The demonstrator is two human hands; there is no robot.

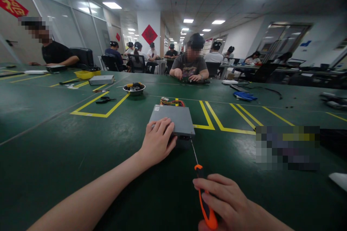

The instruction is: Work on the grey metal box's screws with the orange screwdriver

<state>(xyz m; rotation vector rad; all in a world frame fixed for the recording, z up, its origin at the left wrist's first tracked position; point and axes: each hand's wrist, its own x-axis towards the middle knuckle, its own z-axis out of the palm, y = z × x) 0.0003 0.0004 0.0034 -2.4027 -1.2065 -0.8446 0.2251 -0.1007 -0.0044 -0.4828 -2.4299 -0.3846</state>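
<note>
A grey metal computer power supply point(177, 115) lies on the green table, its bundle of coloured cables point(173, 103) at the far side. My left hand point(159, 139) grips its near left part, fingers on the top and thumb against the front face. In my right hand point(225, 198) is a screwdriver point(206, 202) with an orange and black handle. Its shaft points up and away from me, and the tip meets the front face near the right corner. Whether the tip sits in a screw is too small to tell.
Yellow tape lines point(222, 129) mark the green table point(108, 144). Beyond are a metal bowl of tools point(135, 89), black pliers point(105, 100), a yellow tray point(87, 74), another grey box point(102, 79) and blue gloves point(244, 96). A person point(189, 63) works opposite; another sits far left.
</note>
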